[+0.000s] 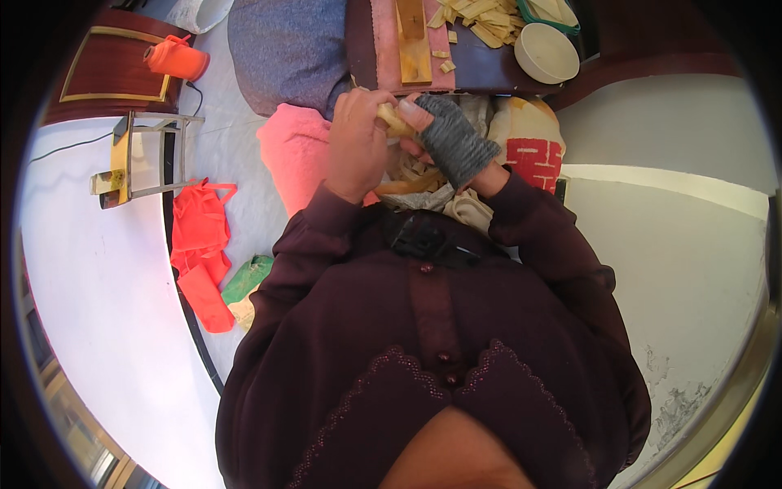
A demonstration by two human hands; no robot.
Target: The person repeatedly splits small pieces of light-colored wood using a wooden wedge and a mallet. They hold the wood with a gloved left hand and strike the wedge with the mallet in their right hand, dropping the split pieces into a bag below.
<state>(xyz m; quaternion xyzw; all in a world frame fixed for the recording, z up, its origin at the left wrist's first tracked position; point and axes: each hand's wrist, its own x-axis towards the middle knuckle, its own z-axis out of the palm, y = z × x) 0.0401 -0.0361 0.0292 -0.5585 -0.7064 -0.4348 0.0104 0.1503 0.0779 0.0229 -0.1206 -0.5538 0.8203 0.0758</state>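
Note:
My left hand [357,140] is bare, its fingers curled around one end of a pale yellow piece [396,124]. On its other side, the thumb of my right hand [455,140] presses against the same piece. That hand wears a grey knitted fingerless glove. The fingers partly cover the piece, so its full shape is hidden. Below both hands, yellowish strips [421,174] lie in a cloth-lined heap at my lap. A wooden block [416,61] rests lengthwise on a pink towel [386,55] just beyond my hands.
More cut strips [482,18] are piled at the top right, near a cream bowl [545,52] and a green basket [574,27]. Pink cloth [296,153] lies left of my hands. Farther left are an orange-red jug [177,59], a metal-framed stool [162,153] and red fabric [201,250].

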